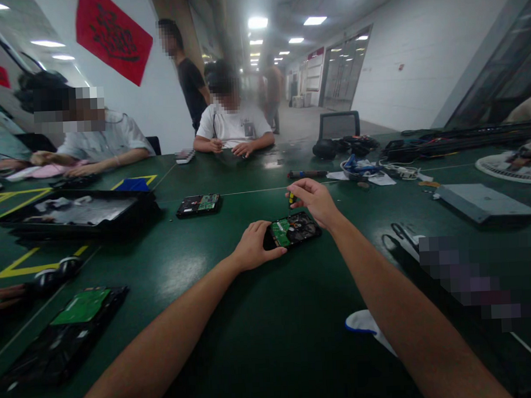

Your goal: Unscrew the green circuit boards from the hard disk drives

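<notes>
A hard drive [293, 229] with a green circuit board facing up lies on the green table in front of me. My left hand [255, 246] is closed on its left end, the thumb along the near edge. Above the drive, my right hand [312, 201] pinches a small yellow-and-black screwdriver [291, 199] held upright. Its tip points down at the drive; I cannot tell whether it touches. Farther off to the left lies a second hard drive [199, 205], also board side up.
At left are a black tray [77, 216] and another circuit-board device [73, 330]. A blue-edged white cloth item [363, 322] lies by my right forearm. At right are a grey metal box [489, 202] and cables [465, 140]. A person [233, 121] sits opposite, another [107, 138] at left.
</notes>
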Demonstrator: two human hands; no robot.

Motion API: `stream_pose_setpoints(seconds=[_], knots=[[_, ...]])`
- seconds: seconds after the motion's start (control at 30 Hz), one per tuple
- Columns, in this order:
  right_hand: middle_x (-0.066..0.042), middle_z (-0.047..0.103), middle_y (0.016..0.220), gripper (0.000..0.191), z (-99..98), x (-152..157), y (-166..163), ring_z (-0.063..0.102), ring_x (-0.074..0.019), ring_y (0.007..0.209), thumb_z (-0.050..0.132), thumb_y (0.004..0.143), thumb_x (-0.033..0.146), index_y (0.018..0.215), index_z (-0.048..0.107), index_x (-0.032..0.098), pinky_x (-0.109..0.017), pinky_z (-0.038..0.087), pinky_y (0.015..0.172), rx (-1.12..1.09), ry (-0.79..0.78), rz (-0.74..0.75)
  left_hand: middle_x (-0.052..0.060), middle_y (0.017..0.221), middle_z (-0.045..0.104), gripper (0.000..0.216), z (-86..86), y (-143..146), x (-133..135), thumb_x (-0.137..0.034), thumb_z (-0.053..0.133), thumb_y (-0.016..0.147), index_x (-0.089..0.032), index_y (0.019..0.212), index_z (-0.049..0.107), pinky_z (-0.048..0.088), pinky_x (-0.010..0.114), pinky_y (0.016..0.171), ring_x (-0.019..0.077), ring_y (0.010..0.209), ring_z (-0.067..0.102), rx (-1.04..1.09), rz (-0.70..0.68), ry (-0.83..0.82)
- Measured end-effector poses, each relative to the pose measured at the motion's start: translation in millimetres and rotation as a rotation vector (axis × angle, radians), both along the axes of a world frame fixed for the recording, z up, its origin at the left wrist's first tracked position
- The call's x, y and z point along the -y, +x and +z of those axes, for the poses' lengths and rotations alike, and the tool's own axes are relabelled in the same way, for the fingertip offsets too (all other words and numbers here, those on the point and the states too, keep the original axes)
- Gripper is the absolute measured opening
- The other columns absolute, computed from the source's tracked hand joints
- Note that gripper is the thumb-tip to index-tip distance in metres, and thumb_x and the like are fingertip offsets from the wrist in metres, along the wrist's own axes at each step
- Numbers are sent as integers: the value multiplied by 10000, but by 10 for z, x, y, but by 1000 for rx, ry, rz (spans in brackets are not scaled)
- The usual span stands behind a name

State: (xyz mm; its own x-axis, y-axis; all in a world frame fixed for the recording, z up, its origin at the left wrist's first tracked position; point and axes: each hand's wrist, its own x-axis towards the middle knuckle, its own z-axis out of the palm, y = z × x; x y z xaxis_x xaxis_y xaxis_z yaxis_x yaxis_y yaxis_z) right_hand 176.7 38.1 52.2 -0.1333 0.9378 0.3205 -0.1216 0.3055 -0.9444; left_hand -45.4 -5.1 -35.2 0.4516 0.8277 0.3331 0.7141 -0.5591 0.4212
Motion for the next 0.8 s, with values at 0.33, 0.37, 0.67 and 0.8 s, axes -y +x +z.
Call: stream_pose_setpoints(seconds=[0.33,0.37,0.67,0.8], knots=[[-42,715,946,251,-1,-14,5,696,-186,883,695,874,429,1017,694,222,-296,601,657,-96,-33,64,167,1390,585,874,7,-1,9,-750,693,773,-178,1410,517,430,522,1145,355,1326,530,7,-1,-6],[-40,714,949,260,-1,-22,14,688,-183,876,702,867,426,1036,707,229,-287,595,640,-74,-24,54,166,1388,587,873,8,0,8,-748,695,772,-178,1409,517,432,523,1142,355,1323,532,9,-2,-5],[-46,732,935,244,-2,-23,-11,680,-175,852,737,821,444,878,688,211,-254,567,609,-7,3,-32,169,1386,591,868,26,-1,18,-743,700,776,-178,1410,518,432,533,1137,355,1319,532,7,-6,-16],[-67,733,946,272,-3,-26,-9,697,-192,885,666,871,472,927,677,206,-293,589,658,-83,-40,12,167,1397,584,866,31,-2,24,-736,709,770,-193,1415,516,428,548,1137,365,1334,523,13,2,-21]])
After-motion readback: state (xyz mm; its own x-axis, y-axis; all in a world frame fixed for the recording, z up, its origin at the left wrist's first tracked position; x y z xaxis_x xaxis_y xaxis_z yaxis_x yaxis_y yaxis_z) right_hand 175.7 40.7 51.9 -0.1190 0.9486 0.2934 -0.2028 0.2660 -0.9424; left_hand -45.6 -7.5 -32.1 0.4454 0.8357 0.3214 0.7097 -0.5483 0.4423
